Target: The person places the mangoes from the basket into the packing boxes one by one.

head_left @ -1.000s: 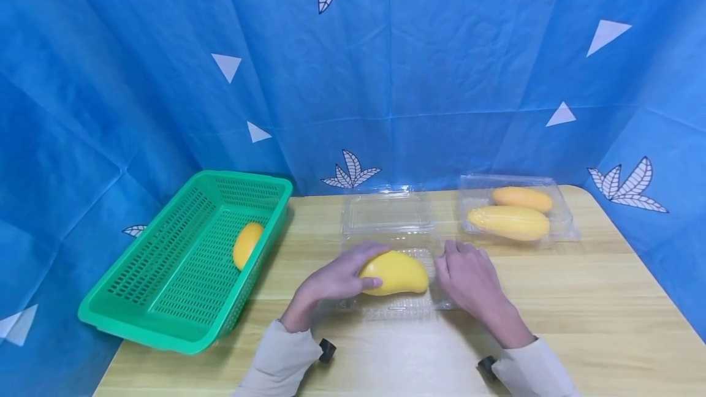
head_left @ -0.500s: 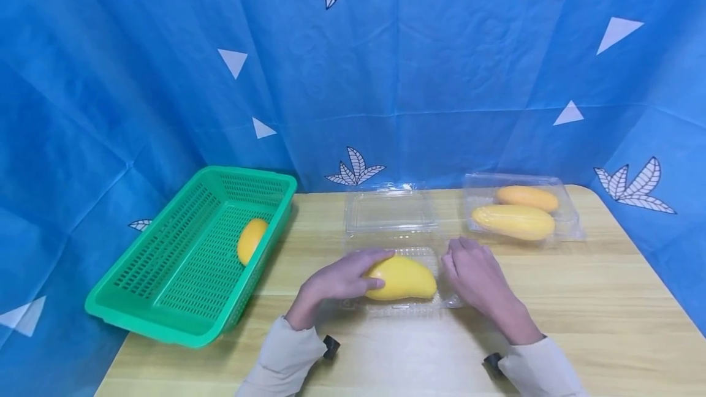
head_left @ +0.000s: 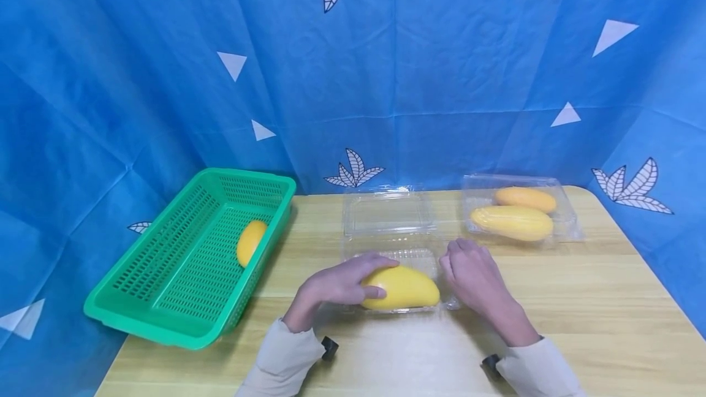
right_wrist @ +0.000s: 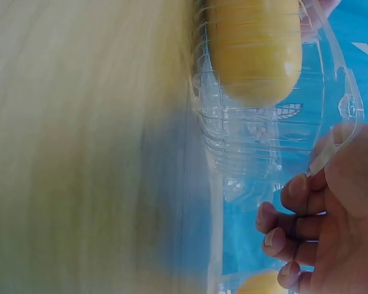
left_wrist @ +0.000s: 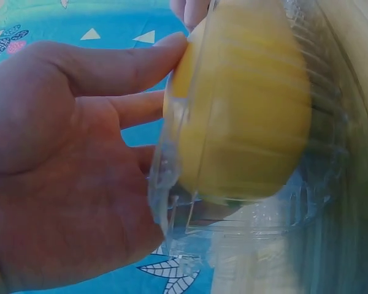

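Note:
A yellow mango [head_left: 408, 288] lies sideways in the near half of a clear plastic clamshell box [head_left: 421, 256], close to its near wall. My left hand [head_left: 343, 280] grips the mango's left end, thumb on the near side and fingers over the top. The box's lid [head_left: 388, 212] is folded back, flat on the table. My right hand [head_left: 473, 277] pinches the right rim of the box between thumb and curled fingers. In the right wrist view that rim [right_wrist: 351, 101] runs into the hand [right_wrist: 349, 202], and the mango [right_wrist: 257, 55] shows through the ribbed wall.
A green plastic basket [head_left: 160, 339] stands at the left with one orange-yellow mango [head_left: 251, 242] inside. At the back right a second clear box [head_left: 568, 219] holds two fruits, one yellow [head_left: 513, 223] and one orange [head_left: 526, 199]. A blue curtain [head_left: 353, 78] hangs behind the wooden table [head_left: 595, 311].
The mango under my left hand has slid toward me, nearer the box's near wall, and more of the box floor shows behind it. My right hand keeps its place at the rim.

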### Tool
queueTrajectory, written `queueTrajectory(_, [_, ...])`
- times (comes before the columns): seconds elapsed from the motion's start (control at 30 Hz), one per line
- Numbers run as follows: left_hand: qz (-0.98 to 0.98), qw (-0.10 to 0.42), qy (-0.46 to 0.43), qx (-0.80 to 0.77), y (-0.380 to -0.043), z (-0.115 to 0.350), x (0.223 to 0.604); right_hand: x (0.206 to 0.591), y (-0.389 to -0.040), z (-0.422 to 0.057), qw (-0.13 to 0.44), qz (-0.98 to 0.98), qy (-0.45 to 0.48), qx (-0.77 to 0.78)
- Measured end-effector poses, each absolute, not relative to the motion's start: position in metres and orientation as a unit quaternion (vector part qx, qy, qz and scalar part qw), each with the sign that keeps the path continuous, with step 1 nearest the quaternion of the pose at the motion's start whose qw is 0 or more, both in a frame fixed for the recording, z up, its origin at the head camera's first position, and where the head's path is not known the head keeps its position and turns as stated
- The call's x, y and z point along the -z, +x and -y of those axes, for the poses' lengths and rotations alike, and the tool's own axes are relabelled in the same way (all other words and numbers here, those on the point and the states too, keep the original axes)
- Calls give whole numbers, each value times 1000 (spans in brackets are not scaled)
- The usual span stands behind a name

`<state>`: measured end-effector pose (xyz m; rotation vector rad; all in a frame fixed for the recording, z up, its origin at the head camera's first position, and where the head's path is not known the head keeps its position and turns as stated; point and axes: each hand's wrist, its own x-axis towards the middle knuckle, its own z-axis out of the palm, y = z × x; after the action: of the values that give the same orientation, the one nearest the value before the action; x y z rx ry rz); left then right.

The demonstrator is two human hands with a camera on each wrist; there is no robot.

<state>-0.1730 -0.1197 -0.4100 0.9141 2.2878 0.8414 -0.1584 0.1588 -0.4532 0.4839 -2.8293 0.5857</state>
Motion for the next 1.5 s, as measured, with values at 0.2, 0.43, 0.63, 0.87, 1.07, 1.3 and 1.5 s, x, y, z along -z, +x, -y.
queueTrajectory(0.2, [-847,263,348,-305,-172,121,408,454,-159,-158,112,960,165,-197])
queueTrajectory(0.43, [-851,263,346,-296,-171,119,409,457,-159,-158,116,959,164,-201])
queueTrajectory(0.63, [-854,258,353,-281,-169,112,407,456,-156,-160,114,961,158,-196])
queueTrajectory(0.87, [-845,240,355,-320,-167,119,393,456,-156,-159,116,960,159,-201])
queueTrajectory(1.07, [-856,113,340,-372,-164,140,359,457,-157,-158,121,958,174,-194])
queueTrajectory(1.3, [-893,-35,260,-365,-177,177,308,457,-159,-159,136,958,173,-184])
queueTrajectory(1.5, [-933,-12,161,-321,-193,224,294,456,-157,-157,115,964,157,-179])
